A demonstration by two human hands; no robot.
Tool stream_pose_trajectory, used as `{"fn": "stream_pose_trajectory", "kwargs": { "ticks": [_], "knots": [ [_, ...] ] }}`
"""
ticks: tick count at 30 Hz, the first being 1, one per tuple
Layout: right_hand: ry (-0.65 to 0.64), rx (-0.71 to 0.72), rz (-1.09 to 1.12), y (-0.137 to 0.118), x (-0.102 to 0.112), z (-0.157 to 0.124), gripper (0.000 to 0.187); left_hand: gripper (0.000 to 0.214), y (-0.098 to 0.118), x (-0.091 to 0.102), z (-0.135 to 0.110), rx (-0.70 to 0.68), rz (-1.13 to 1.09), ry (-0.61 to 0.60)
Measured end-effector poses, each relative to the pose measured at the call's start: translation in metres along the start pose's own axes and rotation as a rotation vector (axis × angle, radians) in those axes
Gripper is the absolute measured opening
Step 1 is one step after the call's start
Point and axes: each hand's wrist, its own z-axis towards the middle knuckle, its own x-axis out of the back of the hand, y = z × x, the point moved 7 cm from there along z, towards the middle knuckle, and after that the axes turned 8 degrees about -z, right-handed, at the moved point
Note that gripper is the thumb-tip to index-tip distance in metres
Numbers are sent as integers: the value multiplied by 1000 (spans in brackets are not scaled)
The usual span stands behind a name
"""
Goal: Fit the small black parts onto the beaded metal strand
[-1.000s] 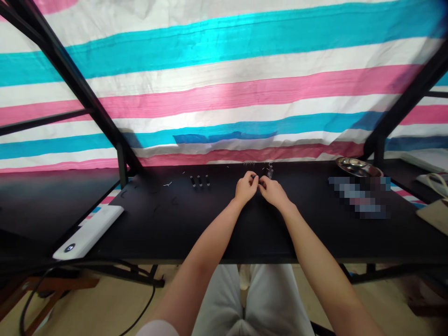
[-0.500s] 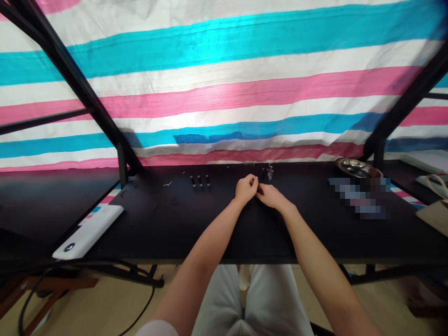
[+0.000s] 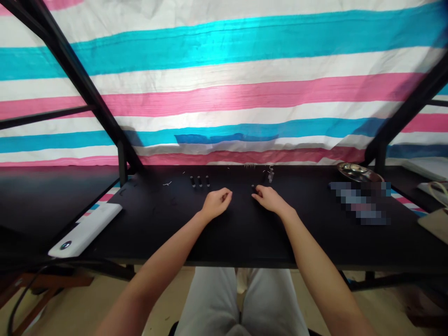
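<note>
My left hand (image 3: pixel 217 204) is curled closed above the middle of the black table, apart from my right hand; what its fingers hold, if anything, is hidden. My right hand (image 3: pixel 269 198) pinches a small dark cylinder (image 3: pixel 253 187), of which only the pale-tipped end shows. To the left, three short black cylinders (image 3: pixel 199 181) with light ends stand in a row. Just beyond my right hand lies a small clear item (image 3: pixel 270 175), too small to name, with a dark piece (image 3: pixel 265 177) beside it.
Small pale pieces (image 3: pixel 249 165) line the table's back edge, and white scraps (image 3: pixel 167 183) lie at left. A white device (image 3: pixel 86 231) rests at the left edge. A shiny metal dish (image 3: pixel 360 172) and a blurred-out patch are at right. Black frame posts flank a striped sheet.
My hands were together over the table and are now apart. My left hand has moved left and toward me; my right hand has stayed nearly in place, and the dark cylinder's end now shows.
</note>
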Motion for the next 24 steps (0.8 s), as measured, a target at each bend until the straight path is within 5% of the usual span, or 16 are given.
{"fn": "stream_pose_trajectory", "kwargs": {
  "ticks": [3, 6, 14, 24],
  "knots": [
    [48, 13, 23, -3, 4, 0, 13, 24, -14, 35, -5, 112, -68, 214],
    [103, 45, 45, -8, 6, 0, 14, 26, -16, 47, -5, 159, -103, 343],
    [261, 93, 300, -25, -4, 1, 20, 25, 1, 16, -9, 60, 5, 126],
    [192, 32, 260, -33, -32, 34, 18, 23, 14, 10, -10, 28, 26, 33]
  ]
}}
